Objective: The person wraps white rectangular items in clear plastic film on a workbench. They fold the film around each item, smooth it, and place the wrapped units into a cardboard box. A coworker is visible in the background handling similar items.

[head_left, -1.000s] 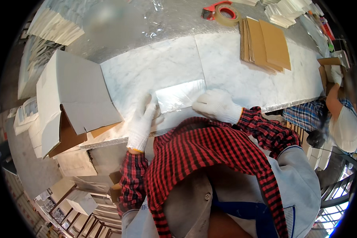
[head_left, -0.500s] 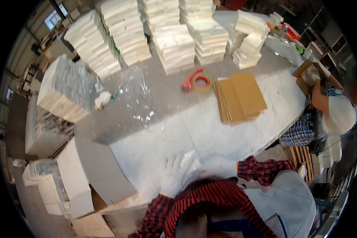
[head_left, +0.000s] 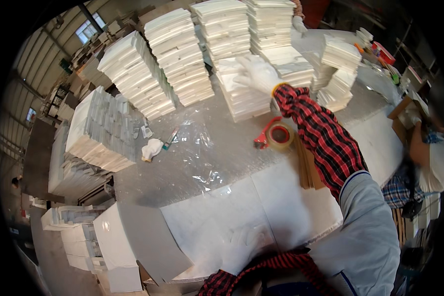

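My right hand (head_left: 257,74), in a white glove, reaches forward over a low stack of whitish stone tiles (head_left: 246,101). Its fingers are stretched out across the top tiles, and it looks open. My left hand (head_left: 239,246), also white-gloved, is low and close to me over the white surface (head_left: 207,217). Its outline is blurred, but the fingers appear spread, with nothing clearly held. Below my right forearm sits a red tape dispenser with a tan roll (head_left: 280,135). Beside it, flat brown cardboard pieces (head_left: 308,167) are partly hidden by my sleeve.
Taller tile stacks (head_left: 180,59) line the far side. Another stack (head_left: 96,130) stands left, near a crumpled white item (head_left: 152,149) and clear plastic film (head_left: 197,143). An open cardboard box (head_left: 143,237) is at near left. A co-worker (head_left: 419,148) handles a box at right.
My right hand has gone from near my body out to the tile stack. My left hand stays close to me. The whole view has shifted, with things appearing lower and further right.
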Tool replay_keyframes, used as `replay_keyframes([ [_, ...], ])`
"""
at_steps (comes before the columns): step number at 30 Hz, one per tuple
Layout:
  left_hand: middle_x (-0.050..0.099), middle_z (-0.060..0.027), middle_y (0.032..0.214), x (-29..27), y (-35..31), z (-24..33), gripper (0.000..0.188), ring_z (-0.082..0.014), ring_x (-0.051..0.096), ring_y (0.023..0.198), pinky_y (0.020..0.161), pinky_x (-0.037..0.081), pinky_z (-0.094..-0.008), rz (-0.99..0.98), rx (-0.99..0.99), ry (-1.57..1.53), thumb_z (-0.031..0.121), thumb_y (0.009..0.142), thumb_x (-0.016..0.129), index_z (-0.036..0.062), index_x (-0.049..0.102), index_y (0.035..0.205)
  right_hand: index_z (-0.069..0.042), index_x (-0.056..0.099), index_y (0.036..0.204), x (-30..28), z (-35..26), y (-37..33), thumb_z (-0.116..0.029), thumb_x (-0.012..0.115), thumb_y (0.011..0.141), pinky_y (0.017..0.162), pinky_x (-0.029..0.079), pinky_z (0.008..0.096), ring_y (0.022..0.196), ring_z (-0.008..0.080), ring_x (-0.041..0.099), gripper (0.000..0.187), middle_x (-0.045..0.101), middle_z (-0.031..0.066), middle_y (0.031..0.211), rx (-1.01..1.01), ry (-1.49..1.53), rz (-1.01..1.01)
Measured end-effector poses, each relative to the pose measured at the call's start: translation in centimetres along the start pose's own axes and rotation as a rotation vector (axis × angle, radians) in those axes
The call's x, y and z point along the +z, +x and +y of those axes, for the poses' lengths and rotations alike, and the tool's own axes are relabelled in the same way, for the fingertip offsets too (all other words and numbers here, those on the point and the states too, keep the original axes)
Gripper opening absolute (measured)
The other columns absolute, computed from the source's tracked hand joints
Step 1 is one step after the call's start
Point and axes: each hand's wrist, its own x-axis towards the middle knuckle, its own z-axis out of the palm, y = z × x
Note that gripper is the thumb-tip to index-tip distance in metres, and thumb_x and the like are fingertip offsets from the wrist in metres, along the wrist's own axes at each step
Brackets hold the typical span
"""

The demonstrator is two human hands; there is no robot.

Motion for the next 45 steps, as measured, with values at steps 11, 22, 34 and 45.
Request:
replay_keyframes([
  [11, 0.065, -0.0136, 0.127, 1.2, -1.3, -0.8, 0.036, -0.0375, 0.065, 0.107, 0.091, 0.053, -0.0501, -0.007, -0.116, -0.05, 0.035, 0.095, 0.075, 0.019, 0.072, 0.126, -0.016, 0.053, 0.15, 4.1, 4.8, 4.6, -0.069, 0.058, 0.096, 0.102, 0.046, 0.053, 0.12, 0.0414, 0.06, 0.075, 0.066, 0.024, 0.129, -0.03, -0.282, -0.275],
  [22, 0.061, -0.0104, 0.133, 2.6, -2.7, -1.3, 0.048, -0.0357, 0.057, 0.12, 0.099, 0.048, -0.0488, 0.044, -0.015, 0.095, 0.035, 0.085, 0.079, 0.024, 0.07, 0.132, -0.012, 0.063, 0.132, -5.3, -12.1, -12.6, -0.042, 0.064, 0.1, 0.083, 0.054, 0.0486, 0.094, 0.0382, 0.067, 0.044, 0.067, 0.0178, 0.104, -0.454, 0.084, 0.09],
  [34, 0.061, -0.0033, 0.128, 1.1, -8.2, 2.4, 0.049, -0.0268, 0.056, 0.118, 0.1, 0.044, -0.0434, -0.044, 0.174, 0.021, 0.023, 0.078, 0.079, 0.0149, 0.065, 0.124, -0.015, 0.065, 0.136, -0.8, -25.3, -35.4, -0.058, 0.073, 0.088, 0.094, 0.047, 0.0516, 0.105, 0.0413, 0.059, 0.065, 0.061, 0.0223, 0.112, -0.354, 0.355, -0.331],
  [45, 0.064, -0.014, 0.128, -4.3, -10.2, 0.6, 0.069, -0.0341, 0.06, 0.121, 0.101, 0.051, -0.0441, 0.24, -0.082, 0.151, 0.014, 0.072, 0.085, 0.0075, 0.061, 0.136, -0.014, 0.054, 0.145, -4.9, -26.6, -36.5, -0.042, 0.088, 0.073, 0.104, 0.048, 0.052, 0.12, 0.042, 0.058, 0.085, 0.051, 0.0235, 0.139, -0.348, 0.229, -0.509],
])
